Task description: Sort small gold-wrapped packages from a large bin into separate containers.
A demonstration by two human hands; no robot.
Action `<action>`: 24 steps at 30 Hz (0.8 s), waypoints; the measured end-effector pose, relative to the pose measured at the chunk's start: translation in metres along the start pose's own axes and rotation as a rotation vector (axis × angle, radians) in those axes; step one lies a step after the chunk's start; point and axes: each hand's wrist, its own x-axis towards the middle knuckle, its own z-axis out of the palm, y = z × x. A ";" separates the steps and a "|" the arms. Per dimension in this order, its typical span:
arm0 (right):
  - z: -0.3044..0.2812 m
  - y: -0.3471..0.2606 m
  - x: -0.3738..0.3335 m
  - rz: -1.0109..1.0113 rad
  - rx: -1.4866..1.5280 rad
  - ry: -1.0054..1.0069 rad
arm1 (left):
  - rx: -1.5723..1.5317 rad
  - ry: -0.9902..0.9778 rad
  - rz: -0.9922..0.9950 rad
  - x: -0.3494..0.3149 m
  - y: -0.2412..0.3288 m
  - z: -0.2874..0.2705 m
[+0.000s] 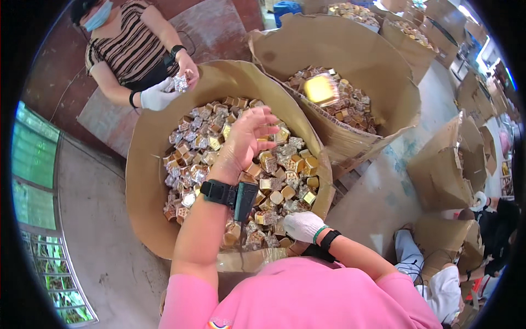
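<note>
My left hand, bare, stretches over a large round cardboard bin. Its fingers are spread and nothing is in them. Under it lies a deep heap of small shiny cube-shaped packs, gold, silver and brown. My right hand, in a white knit glove, sits low at the bin's near right side against the packs. Its fingers look curled; what they hold, if anything, is hidden. A bright gold square pack, blurred by motion, appears in the air above a second cardboard bin.
Across the bin, a masked person in a striped top holds a silvery pack near a gloved hand. More cardboard boxes stand at the right, where another person is partly visible. Green-paned windows line the left.
</note>
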 end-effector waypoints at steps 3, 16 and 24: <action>-0.001 -0.001 0.000 -0.016 0.029 0.027 | 0.276 0.137 -0.270 -0.003 -0.050 -0.043; -0.037 -0.006 -0.003 -0.021 0.106 0.006 | 1.730 -0.166 0.046 0.058 -0.217 -0.021; -0.030 0.009 -0.005 -0.049 0.224 -0.053 | 2.091 -0.456 0.402 0.096 -0.254 -0.008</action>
